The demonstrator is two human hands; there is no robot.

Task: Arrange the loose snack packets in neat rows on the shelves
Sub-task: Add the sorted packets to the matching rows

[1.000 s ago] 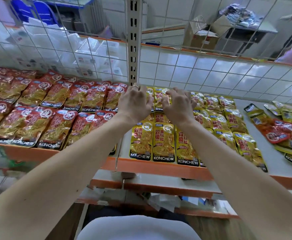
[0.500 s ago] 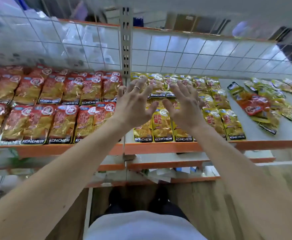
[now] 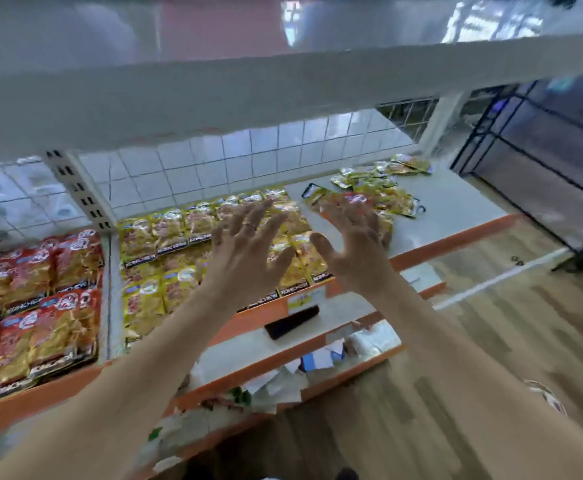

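Yellow snack packets [image 3: 165, 237] lie in rows on the grey shelf [image 3: 456, 209] with its orange front edge. Red packets [image 3: 37, 296] fill the bay to the left. A loose heap of yellow and red packets [image 3: 383, 192] lies at the shelf's far right. My left hand [image 3: 245, 251], a ring on one finger, hovers with fingers spread above the yellow rows. My right hand [image 3: 352, 244] is spread beside it, nearer the loose heap. Neither hand holds anything. The picture is blurred by motion.
An upper shelf board [image 3: 214, 91] crosses the top of the view. A perforated upright post [image 3: 79, 192] divides the two bays. A dark flat object [image 3: 292, 322] lies on the lower shelf, with papers and wrappers [image 3: 272, 386] below. Wooden floor [image 3: 508, 323] lies to the right.
Both hands lifted off the yellow packets, opened their fingers and shifted right toward the loose heap. The view swung right and tilted, bringing an upper shelf board into sight.
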